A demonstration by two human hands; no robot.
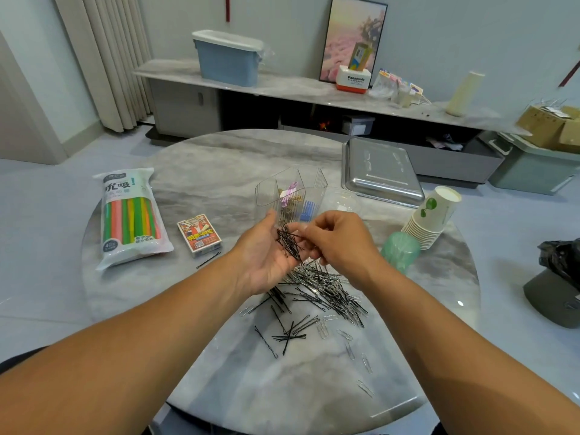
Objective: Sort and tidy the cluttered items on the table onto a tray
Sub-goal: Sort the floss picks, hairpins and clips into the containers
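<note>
Here, in the head view, a bundle of black hairpins [289,243] lies across the upturned palm of the left hand [266,255], fingers loosely spread, at frame centre. The right hand [340,238] reaches in from the right, its fingertips pinching the bundle's upper end. Just below both hands, a loose pile of hairpins and paper clips [320,293] is scattered on the marble desk [219,161]. A clear divided organizer [293,191] stands just above the hands; the steel tray [381,172] sits upside down at upper right.
</note>
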